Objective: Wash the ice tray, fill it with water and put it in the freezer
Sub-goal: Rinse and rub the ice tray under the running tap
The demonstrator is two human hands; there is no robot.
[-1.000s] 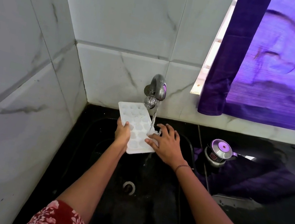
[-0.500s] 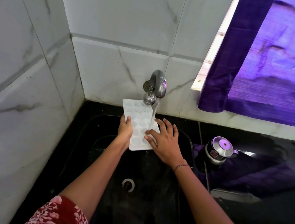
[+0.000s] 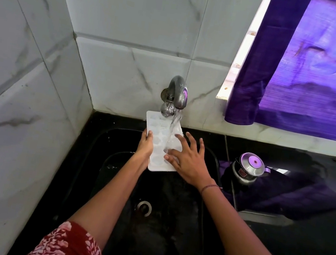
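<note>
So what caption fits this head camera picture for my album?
Left hand holds white ice tray under running tap; right hand rubs it.

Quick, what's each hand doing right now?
Left hand: closed on the left edge of the ice tray, holding it under the running tap.
Right hand: open, fingers spread, resting on the tray's right side.

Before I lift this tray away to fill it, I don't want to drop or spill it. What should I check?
1. Left hand grips the ice tray by its left edge: ok.
2. Right hand gripping: not ok, its fingers lie spread flat.
3. Tap stream lands on tray: ok.
4. Tray level: not ok, tilted.
5. Cavities clean: cannot tell.
6. Sink under the tray: ok.
</note>
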